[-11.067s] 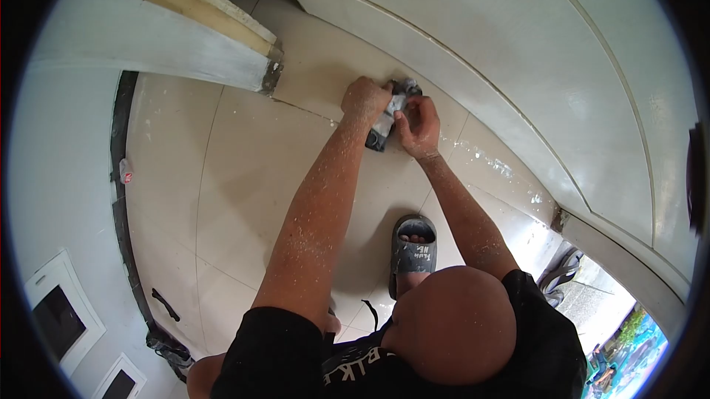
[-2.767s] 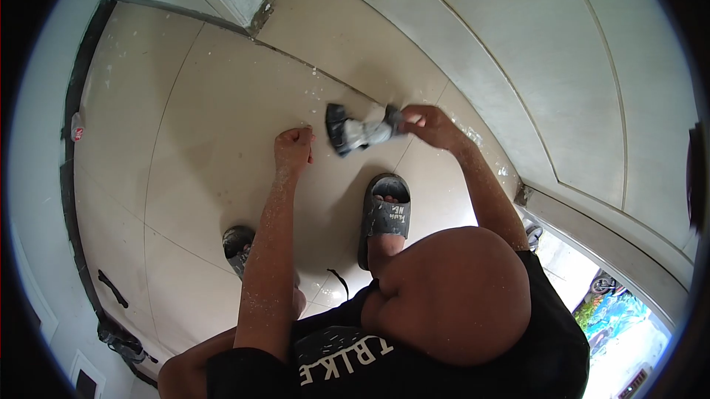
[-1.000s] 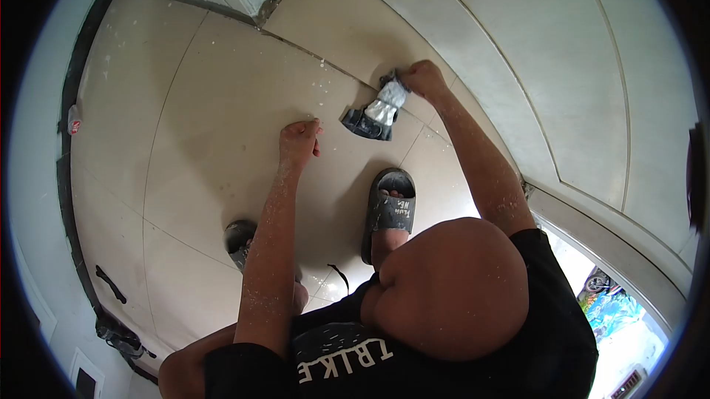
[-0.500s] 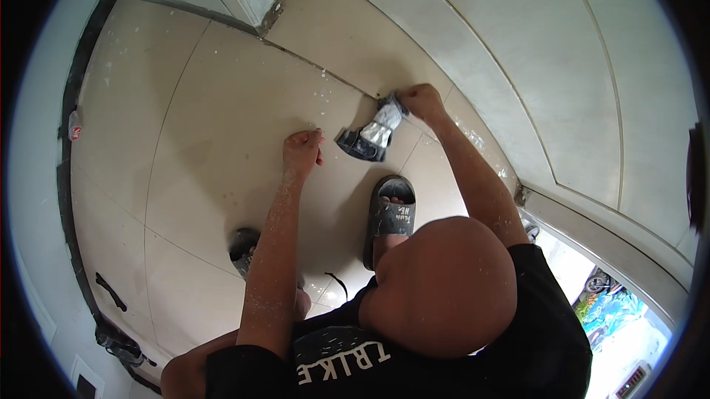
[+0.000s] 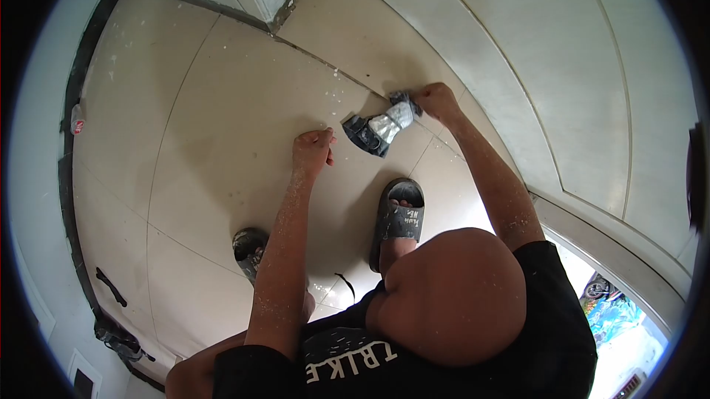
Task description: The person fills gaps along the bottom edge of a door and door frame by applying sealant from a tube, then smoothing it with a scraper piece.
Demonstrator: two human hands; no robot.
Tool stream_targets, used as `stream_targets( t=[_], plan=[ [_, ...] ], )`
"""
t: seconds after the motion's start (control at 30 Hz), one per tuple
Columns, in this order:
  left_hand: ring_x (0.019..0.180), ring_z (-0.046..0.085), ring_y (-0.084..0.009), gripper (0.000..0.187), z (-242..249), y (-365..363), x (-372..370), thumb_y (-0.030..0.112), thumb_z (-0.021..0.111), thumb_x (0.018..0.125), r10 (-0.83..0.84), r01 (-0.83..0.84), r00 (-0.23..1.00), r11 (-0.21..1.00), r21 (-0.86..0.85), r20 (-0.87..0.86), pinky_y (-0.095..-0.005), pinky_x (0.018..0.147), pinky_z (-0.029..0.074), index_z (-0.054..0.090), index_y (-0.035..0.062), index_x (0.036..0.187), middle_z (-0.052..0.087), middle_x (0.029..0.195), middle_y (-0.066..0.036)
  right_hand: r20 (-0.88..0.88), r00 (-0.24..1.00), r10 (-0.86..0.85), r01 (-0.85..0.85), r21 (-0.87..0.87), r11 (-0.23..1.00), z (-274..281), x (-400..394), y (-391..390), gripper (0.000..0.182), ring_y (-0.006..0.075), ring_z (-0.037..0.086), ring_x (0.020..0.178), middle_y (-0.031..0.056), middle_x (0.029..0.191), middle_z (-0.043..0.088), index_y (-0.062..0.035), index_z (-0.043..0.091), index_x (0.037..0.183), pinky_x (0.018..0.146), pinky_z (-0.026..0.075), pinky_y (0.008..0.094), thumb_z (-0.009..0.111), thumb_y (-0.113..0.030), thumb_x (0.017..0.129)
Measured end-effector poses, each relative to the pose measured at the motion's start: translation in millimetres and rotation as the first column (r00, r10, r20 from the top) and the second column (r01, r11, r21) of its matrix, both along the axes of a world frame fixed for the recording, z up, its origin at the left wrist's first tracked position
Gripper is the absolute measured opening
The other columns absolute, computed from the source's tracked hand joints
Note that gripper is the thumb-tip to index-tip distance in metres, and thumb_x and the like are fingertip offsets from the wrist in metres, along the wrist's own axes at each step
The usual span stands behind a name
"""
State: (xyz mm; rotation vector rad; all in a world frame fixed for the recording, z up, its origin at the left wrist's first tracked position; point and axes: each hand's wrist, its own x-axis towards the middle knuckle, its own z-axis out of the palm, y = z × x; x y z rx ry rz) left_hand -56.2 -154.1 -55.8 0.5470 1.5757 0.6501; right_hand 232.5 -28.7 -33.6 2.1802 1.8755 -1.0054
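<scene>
My right hand is closed on the dark end of a black-and-silver crumpled bundle. The bundle hangs slantwise from it over the tiles, its wide black end towards the left; its exact kind does not show. Left of the bundle and apart from it is my left hand, its fingers curled and pressed together. Whatever those fingers hold, if anything, is hidden or too small to make out.
My feet in dark slides rest on the beige tile floor. A white panelled door stands at the right, a wall corner at the top. Along the left wall lie a small red-and-white item and a black bundle.
The bundle in my right hand has swung, its wide end now lifted a little. Both hands sit slightly further right in the view, which has shifted somewhat.
</scene>
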Motion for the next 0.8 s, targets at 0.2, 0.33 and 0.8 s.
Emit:
stream_targets(
  t=[0.2,0.33,0.8],
  plan=[
    [0.043,0.055,-0.0117,0.035,-7.4,-2.5,-0.8,0.026,0.062,0.097,-0.040,0.040,0.999,0.999,-0.010,-0.003,-0.0281,0.042,0.047,0.068,-0.0037,0.080,0.065,0.065,-0.007,0.004,0.992,0.125,-0.125,0.040,0.991,-11.6,-65.4,72.3,0.057,0.0356,0.069,0.076,0.0195,0.068,0.068,-0.0004,0.070,0.066,0.076,0.055,0.0425,0.058,-0.052,0.085],
    [0.043,0.055,-0.0118,0.036,-0.5,-1.4,-1.7,0.028,0.062,0.097,-0.028,0.028,1.000,1.000,0.013,-0.003,-0.0286,0.042,0.047,0.068,-0.0031,0.080,0.063,0.061,-0.006,0.056,0.977,0.208,-0.211,0.070,0.975,-24.7,-80.1,91.0,0.056,0.0362,0.069,0.079,0.0218,0.072,0.068,0.0007,0.069,0.066,0.078,0.054,0.0422,0.059,-0.051,0.085],
    [0.044,0.057,-0.0115,0.036,-5.4,1.2,-8.1,0.033,0.062,0.096,-0.052,0.055,0.996,0.997,-0.053,0.070,-0.0255,0.042,0.040,0.070,0.0015,0.082,0.057,0.054,-0.002,-0.024,1.000,0.020,-0.018,0.084,0.996,-0.3,-49.1,25.2,0.051,0.0376,0.069,0.081,0.0215,0.076,0.069,0.0004,0.071,0.075,0.077,0.055,0.0436,0.063,-0.049,0.085]
  ],
)
